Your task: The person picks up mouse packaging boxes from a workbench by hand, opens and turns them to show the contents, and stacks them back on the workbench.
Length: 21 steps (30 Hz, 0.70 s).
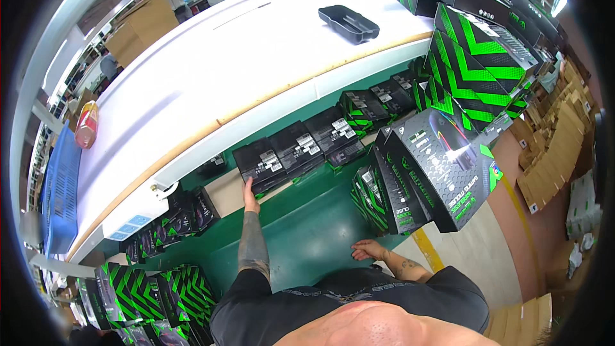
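Note:
My left hand [251, 197] reaches forward under the table. Its fingers are stretched out against the near left edge of a black box [259, 161] on the lower shelf, and part of the hand's far side is hidden. Two more black boxes with white labels, one [295, 146] beside it and another [333, 133] further right, stand in the same row. My right hand [368, 250] hovers low in front of my body, with loosely bent fingers apart and nothing in them. Nearest to it is a stack of black and green mouse boxes [407, 182] on the right.
On the white tabletop [256, 57] lies a black plastic tray [349, 24]. A blue basket [62, 186] and a bottle [86, 125] sit at the left edge. Green-striped boxes are piled at right [474, 64] and lower left [131, 291]. Flattened cardboard [557, 134] covers the floor far right.

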### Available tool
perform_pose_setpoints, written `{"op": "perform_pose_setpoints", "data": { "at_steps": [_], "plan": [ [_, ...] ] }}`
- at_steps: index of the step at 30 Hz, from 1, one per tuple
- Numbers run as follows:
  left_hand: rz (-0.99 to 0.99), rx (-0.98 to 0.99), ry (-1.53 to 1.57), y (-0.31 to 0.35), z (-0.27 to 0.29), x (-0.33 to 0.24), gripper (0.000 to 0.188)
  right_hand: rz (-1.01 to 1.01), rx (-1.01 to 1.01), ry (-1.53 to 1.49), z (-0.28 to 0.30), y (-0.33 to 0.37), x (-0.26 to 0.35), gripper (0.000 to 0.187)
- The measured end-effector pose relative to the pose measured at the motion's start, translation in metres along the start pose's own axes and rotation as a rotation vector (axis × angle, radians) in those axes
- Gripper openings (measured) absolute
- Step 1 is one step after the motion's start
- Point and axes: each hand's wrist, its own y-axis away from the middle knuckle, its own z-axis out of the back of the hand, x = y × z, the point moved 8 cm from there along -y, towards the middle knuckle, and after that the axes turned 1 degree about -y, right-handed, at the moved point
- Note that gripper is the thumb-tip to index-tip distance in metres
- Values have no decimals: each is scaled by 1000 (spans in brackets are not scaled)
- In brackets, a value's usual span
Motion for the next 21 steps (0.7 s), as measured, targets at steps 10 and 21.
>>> {"op": "perform_pose_setpoints", "data": {
  "at_steps": [10, 21],
  "plan": [
    [3, -71, -150, 75, 44, -27, 72, 111, -34, 39, 2, -6, -1, 32],
    [-735, -70, -1655, 371, -44, -82, 105, 458, -28, 98, -106, -5, 66, 39]
  ]
}}
